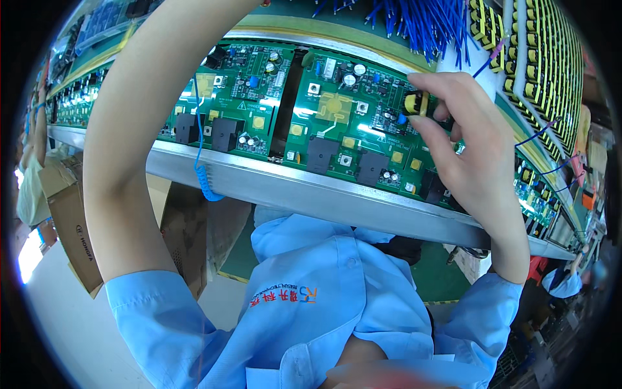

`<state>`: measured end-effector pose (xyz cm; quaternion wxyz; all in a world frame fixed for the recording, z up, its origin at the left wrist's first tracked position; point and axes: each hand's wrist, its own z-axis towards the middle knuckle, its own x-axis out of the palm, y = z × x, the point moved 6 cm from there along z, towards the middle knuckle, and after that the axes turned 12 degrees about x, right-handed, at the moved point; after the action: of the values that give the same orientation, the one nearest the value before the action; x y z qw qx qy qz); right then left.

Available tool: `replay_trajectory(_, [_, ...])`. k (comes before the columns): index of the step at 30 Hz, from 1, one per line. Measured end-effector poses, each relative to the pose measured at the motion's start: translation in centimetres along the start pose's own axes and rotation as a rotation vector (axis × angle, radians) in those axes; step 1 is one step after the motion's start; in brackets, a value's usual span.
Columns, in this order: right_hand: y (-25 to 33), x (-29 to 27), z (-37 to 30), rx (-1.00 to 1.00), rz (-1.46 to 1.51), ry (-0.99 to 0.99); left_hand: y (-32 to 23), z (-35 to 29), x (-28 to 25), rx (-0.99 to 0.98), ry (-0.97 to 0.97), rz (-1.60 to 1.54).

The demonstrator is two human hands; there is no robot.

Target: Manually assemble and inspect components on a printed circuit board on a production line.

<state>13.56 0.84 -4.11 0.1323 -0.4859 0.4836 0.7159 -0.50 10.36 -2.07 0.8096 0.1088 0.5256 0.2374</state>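
Note:
My right hand (pixel 463 126) pinches a small yellow-and-black transformer (pixel 413 104) between thumb and fingers, at the upper right of a green circuit board (pixel 337 87). Whether the part's pins sit in the board, I cannot tell. Around it on that board are black block-shaped relays (pixel 321 154), round capacitors (pixel 350 80) and a blue disc part. My left forearm (pixel 139 110) reaches across a second green board (pixel 262 97) and runs out past the top edge, so the left hand is out of sight.
A metal rail (pixel 311 198) borders the boards on my side. A coiled blue cord (pixel 205 183) hangs over it. Beyond lie a bundle of blue wires (pixel 414 26) and rows of yellow-and-black transformers (pixel 534 84). Cardboard boxes (pixel 68 217) stand below left. Another person (pixel 562 283) is far right.

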Motion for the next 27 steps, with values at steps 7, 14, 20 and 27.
replay_trajectory(7, [1.2, 1.6, 1.0, -0.096, -0.233, -0.06, -1.1, -0.9, -5.8, 0.06, -0.308, 0.053])
replay_trajectory(14, [1.0, 1.3, 1.4, -0.039, -0.246, -0.024, -4.0, -2.6, -8.3, -0.127, -0.091, -0.104])
replay_trajectory(20, [1.0, 1.3, 1.8, -0.041, -0.23, -0.028, -4.7, -5.5, -7.2, -0.251, -0.202, -0.356])
replay_trajectory(27, [1.1, 1.3, 1.8, -0.018, -0.26, 0.015, -5.8, -5.5, -7.1, -0.235, 0.23, -0.14])
